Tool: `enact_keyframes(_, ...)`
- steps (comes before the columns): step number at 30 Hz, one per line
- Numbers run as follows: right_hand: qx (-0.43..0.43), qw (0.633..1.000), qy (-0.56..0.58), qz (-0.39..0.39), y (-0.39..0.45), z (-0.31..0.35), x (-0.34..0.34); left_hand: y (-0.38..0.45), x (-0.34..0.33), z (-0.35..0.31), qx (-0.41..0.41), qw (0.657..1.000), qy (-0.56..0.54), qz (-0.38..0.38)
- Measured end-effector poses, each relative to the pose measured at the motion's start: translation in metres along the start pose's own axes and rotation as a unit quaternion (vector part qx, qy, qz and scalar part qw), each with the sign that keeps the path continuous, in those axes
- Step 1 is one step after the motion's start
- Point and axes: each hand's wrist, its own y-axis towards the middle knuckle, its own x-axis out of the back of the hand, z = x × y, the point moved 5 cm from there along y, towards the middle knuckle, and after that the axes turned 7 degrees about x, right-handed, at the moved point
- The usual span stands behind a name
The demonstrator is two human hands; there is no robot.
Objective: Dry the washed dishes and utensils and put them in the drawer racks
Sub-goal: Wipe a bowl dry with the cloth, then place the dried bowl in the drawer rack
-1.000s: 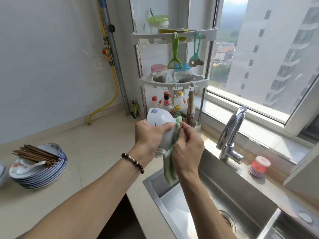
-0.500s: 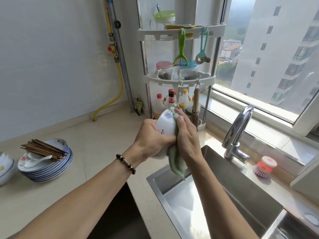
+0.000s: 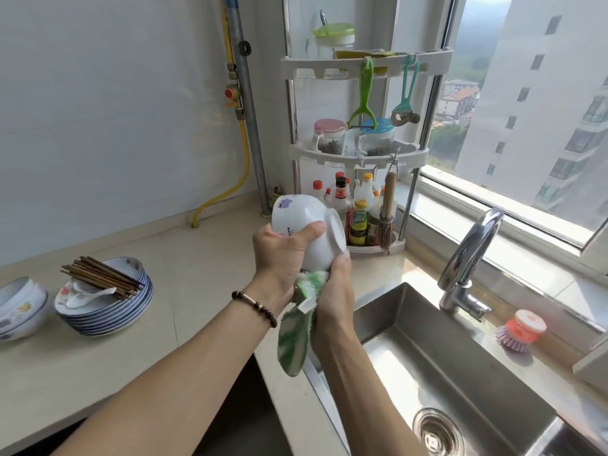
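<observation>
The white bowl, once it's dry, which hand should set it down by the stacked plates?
Probably the left. The left hand already grips the white bowl and is nearer the stacked plates on the left of the counter; the right hand holds the green cloth.

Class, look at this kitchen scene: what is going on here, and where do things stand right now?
A person stands at the sink drying a white bowl. The left hand grips the bowl, tipped on its side, while the right hand holds a green and white cloth against its lower edge. On the counter to the left, a stack of plates carrying chopsticks and a spoon, and a stack of bowls, sit apart.
</observation>
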Motion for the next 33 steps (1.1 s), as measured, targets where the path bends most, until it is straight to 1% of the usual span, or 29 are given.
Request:
enact_keyframes(2, 0.008, 0.999, 0.019, -0.039, -0.003, -0.011, -0.001, -0.004, 0.005, 0.004, -0.032, 0.997, 0.069, -0.003)
enact_keyframes(4, 0.059, 0.995, -0.013, -0.079, -0.003, -0.014, 0.001, -0.011, 0.008, 0.007, -0.049, 0.993, 0.108, 0.011)
enact_keyframes(8, 0.166, 0.976, -0.089, -0.112, -0.013, -0.008, -0.008, -0.019, 0.027, 0.012, -0.053, 0.993, 0.109, -0.011)
enact_keyframes(10, 0.187, 0.970, -0.098, -0.117, -0.011, 0.000, -0.013, -0.021, 0.043, 0.013, -0.043, 0.994, 0.103, -0.015)
enact_keyframes(12, 0.188, 0.969, -0.128, -0.092, -0.003, 0.004, -0.021, -0.019, 0.068, 0.015, -0.021, 0.994, 0.107, -0.012)
enact_keyframes(14, 0.190, 0.966, -0.170, -0.035, 0.000, 0.000, -0.038, -0.019, 0.100, 0.016, -0.002, 0.992, 0.130, 0.000)
enact_keyframes(17, 0.201, 0.937, -0.278, 0.071, -0.003, -0.019, -0.072, -0.023, 0.143, 0.020, 0.022, 0.983, 0.182, 0.019)
enact_keyframes(19, 0.188, 0.906, -0.352, 0.139, -0.011, -0.048, -0.101, -0.028, 0.182, 0.020, 0.028, 0.980, 0.195, 0.004)
enact_keyframes(21, 0.166, 0.882, -0.402, 0.178, -0.029, -0.078, -0.125, -0.033, 0.223, 0.018, 0.033, 0.978, 0.208, -0.004)
enact_keyframes(24, 0.168, 0.874, -0.393, 0.232, -0.088, -0.129, -0.166, -0.042, 0.299, 0.013, 0.042, 0.979, 0.196, -0.035)
enact_keyframes(26, 0.180, 0.871, -0.384, 0.250, -0.125, -0.161, -0.187, -0.051, 0.346, 0.011, 0.054, 0.981, 0.178, -0.057)
enact_keyframes(29, 0.160, 0.873, -0.398, 0.234, -0.164, -0.217, -0.218, -0.069, 0.427, 0.009, 0.068, 0.978, 0.181, -0.079)
enact_keyframes(33, 0.145, 0.837, -0.481, 0.219, -0.203, -0.284, -0.245, -0.087, 0.533, 0.017, 0.113, 0.970, 0.183, -0.113)
